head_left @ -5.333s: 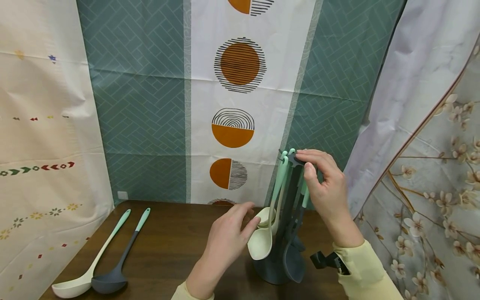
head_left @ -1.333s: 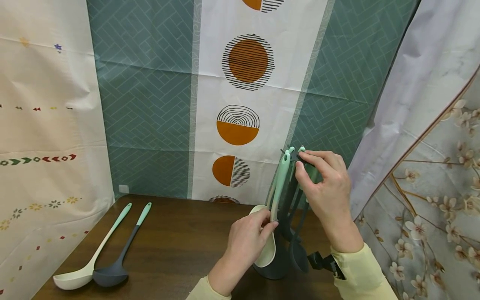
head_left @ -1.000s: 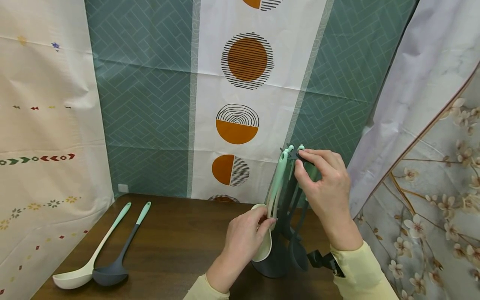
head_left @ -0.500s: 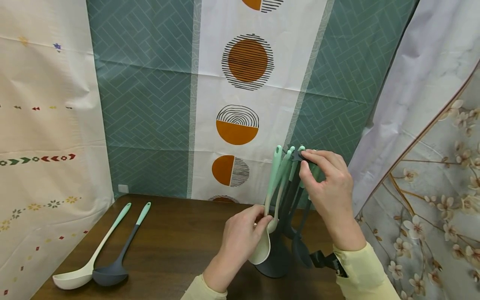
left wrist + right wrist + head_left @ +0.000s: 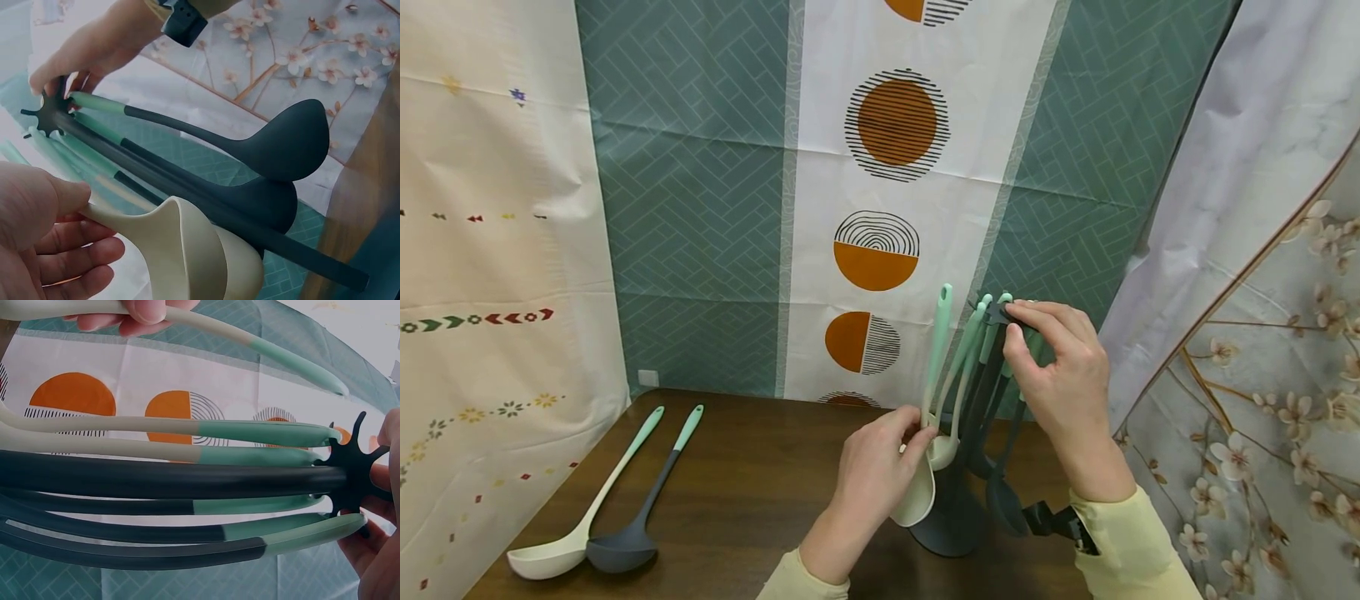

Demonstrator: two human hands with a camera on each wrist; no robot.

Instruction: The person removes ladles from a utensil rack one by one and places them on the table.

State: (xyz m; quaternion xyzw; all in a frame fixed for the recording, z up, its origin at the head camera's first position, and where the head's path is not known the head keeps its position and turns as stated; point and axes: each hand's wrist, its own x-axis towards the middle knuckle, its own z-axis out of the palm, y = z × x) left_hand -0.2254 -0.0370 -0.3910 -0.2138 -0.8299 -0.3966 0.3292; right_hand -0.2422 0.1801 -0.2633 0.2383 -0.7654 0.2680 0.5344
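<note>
My left hand pinches the neck of a cream ladle with a mint-green handle, just above its bowl. The ladle stands nearly upright, and in the right wrist view its handle end is apart from the hooks. My right hand grips the star-shaped hook top of a dark utensil stand between thumb and fingers. Two other cream utensils hang on the near-left hooks. Several dark utensils with mint handles, including a dark ladle, hang on the other side.
On the left of the brown table, a cream ladle and a dark ladle lie side by side with touching bowls. Patterned cloth hangs behind the table, and flowered cloth at the right.
My left hand has taken hold of the cream ladle. Its handle end has come off the hook and moved left of the stand's top. The right hand stays at the top; the stand has turned somewhat.
</note>
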